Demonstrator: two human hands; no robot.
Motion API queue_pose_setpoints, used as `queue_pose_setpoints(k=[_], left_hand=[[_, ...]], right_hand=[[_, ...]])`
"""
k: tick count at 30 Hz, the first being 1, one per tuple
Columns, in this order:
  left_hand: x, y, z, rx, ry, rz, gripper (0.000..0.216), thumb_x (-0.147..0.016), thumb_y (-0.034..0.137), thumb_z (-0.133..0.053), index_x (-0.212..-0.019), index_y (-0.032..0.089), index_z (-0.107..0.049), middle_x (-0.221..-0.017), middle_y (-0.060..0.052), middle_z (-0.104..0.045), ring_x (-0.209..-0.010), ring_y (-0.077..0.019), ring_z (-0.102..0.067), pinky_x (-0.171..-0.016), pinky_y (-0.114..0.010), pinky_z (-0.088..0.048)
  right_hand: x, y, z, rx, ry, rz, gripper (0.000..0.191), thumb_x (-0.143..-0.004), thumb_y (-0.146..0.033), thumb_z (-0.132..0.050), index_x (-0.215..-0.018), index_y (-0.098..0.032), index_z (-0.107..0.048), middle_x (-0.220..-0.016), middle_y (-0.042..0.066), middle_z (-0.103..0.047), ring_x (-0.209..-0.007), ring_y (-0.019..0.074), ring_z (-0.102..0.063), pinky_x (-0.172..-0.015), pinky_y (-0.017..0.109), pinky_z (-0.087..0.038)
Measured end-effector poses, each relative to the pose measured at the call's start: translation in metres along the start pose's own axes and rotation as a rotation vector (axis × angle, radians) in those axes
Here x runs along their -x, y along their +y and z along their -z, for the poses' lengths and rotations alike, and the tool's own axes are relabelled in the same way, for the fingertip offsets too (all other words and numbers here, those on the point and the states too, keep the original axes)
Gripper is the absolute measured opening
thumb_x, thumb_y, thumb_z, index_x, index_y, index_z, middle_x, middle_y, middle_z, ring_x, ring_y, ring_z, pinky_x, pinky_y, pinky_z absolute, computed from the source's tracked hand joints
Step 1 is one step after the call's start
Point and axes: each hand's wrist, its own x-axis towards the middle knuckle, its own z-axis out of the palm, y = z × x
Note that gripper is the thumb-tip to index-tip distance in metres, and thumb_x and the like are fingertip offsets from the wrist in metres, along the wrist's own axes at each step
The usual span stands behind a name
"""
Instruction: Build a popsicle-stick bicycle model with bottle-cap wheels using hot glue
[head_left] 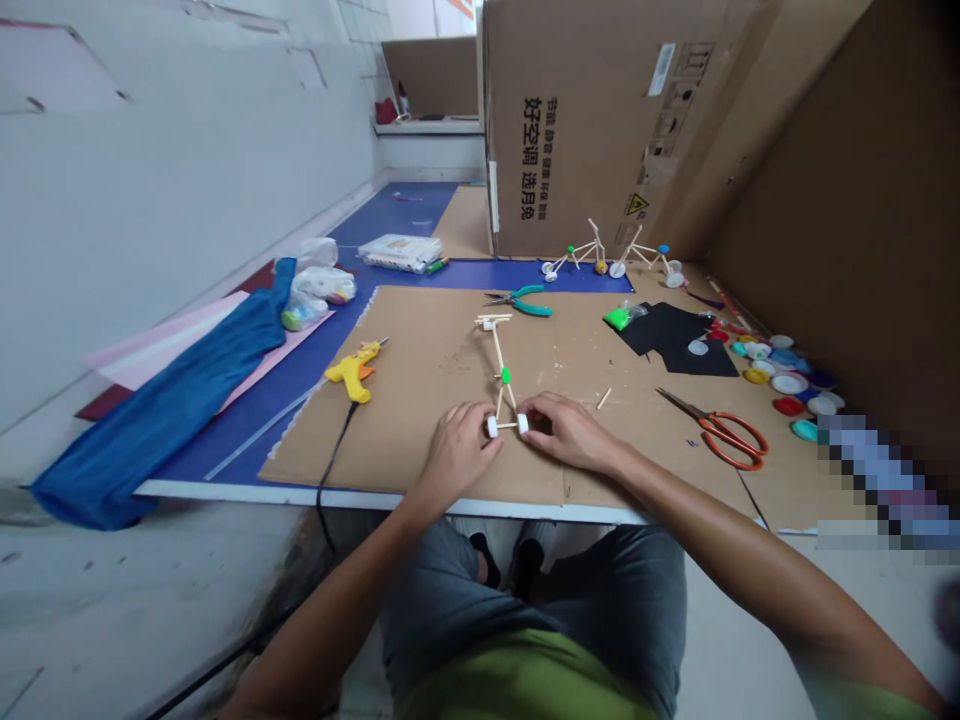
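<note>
A small model of thin wooden sticks (500,365) lies flat on the cardboard sheet (420,400), with a green bead at its middle and a white cap at each near end. My left hand (454,452) is closed, pinching the left white cap (492,427). My right hand (570,432) is closed on the right white cap (523,423). Both hands rest on the cardboard near the table's front edge.
A yellow glue gun (352,372) lies left, teal pliers (525,300) behind, red scissors (720,432) right. Bottle caps (787,385) and black paper (675,335) sit at right. Two finished stick models (611,257) stand before a big carton (600,110). A blue cloth (172,400) hangs left.
</note>
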Motion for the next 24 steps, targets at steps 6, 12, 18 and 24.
queue_pose_setpoints(k=[6,12,18,24], left_hand=[[0.0024,0.0014,0.0010,0.003,0.009,0.042,0.028,-0.077,0.012,-0.071,-0.102,0.020,-0.061,-0.101,-0.007,-0.070,-0.098,-0.0244,-0.064,-0.089,-0.038,-0.051],[0.0037,0.0014,0.0001,0.011,0.020,0.037,0.023,-0.078,0.012,-0.070,-0.098,0.020,-0.062,-0.097,-0.007,-0.071,-0.095,-0.0238,-0.065,-0.087,-0.038,-0.052],[0.0040,0.0009,-0.0008,0.017,0.022,0.013,0.023,-0.079,0.012,-0.068,-0.099,0.019,-0.062,-0.097,-0.008,-0.071,-0.096,-0.0243,-0.064,-0.087,-0.039,-0.052],[0.0048,-0.0003,-0.0015,0.016,0.020,0.012,0.023,-0.078,0.012,-0.069,-0.099,0.019,-0.063,-0.096,-0.007,-0.071,-0.092,-0.0234,-0.065,-0.085,-0.038,-0.052]], right_hand=[[0.0001,0.0027,-0.0030,-0.015,0.013,-0.034,0.019,-0.082,-0.016,-0.064,-0.101,-0.019,-0.064,-0.088,0.004,-0.067,-0.080,0.0170,-0.059,-0.075,0.028,-0.044],[-0.0003,0.0050,-0.0045,-0.054,0.017,-0.071,0.018,-0.080,-0.016,-0.065,-0.098,-0.019,-0.065,-0.084,0.002,-0.067,-0.075,0.0159,-0.058,-0.071,0.027,-0.043],[-0.0015,0.0044,-0.0044,-0.054,0.027,-0.072,0.018,-0.077,-0.015,-0.066,-0.094,-0.019,-0.065,-0.081,0.001,-0.065,-0.074,0.0148,-0.058,-0.069,0.026,-0.042],[-0.0012,0.0052,-0.0045,-0.065,0.019,-0.073,0.019,-0.077,-0.015,-0.066,-0.096,-0.019,-0.066,-0.083,0.001,-0.067,-0.075,0.0147,-0.059,-0.070,0.026,-0.044]])
